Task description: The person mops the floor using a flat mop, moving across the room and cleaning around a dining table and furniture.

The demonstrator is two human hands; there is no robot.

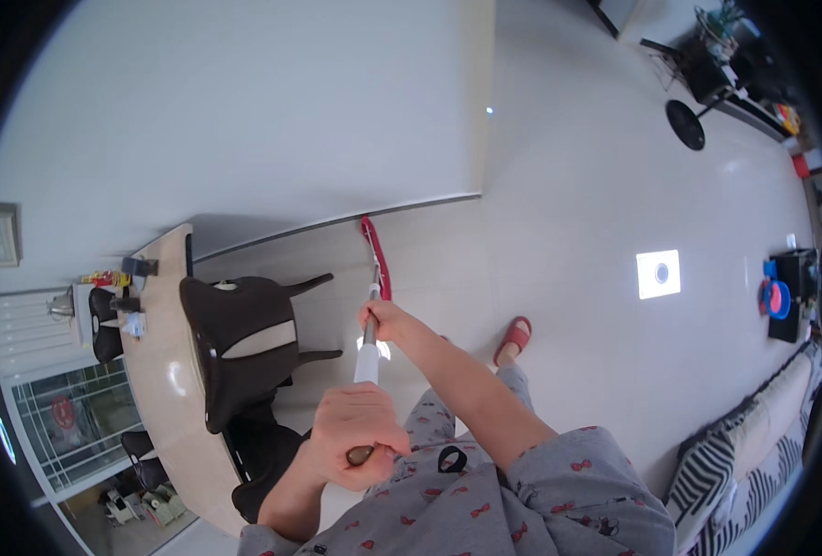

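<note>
My left hand [355,434] is wrapped around the top end of a mop handle [367,361], close to my body. Farther down, my right hand [381,321] grips the metal part of the same pole. The pole slants away from me to a long, narrow red mop head [377,254] on the pale tiled floor [563,208]. One end of that mop head reaches the dark baseboard [306,228] at the foot of a white wall [265,104]. A red slipper [514,339] is on one of my feet; the other foot is mostly hidden behind my right arm.
Dark chairs [244,333] stand by a light-topped table [167,389] on the left, legs jutting toward the mop. The wall ends at a corner [481,193]. To the right are a round black stand base [685,125] and a sofa with striped cushions [702,465].
</note>
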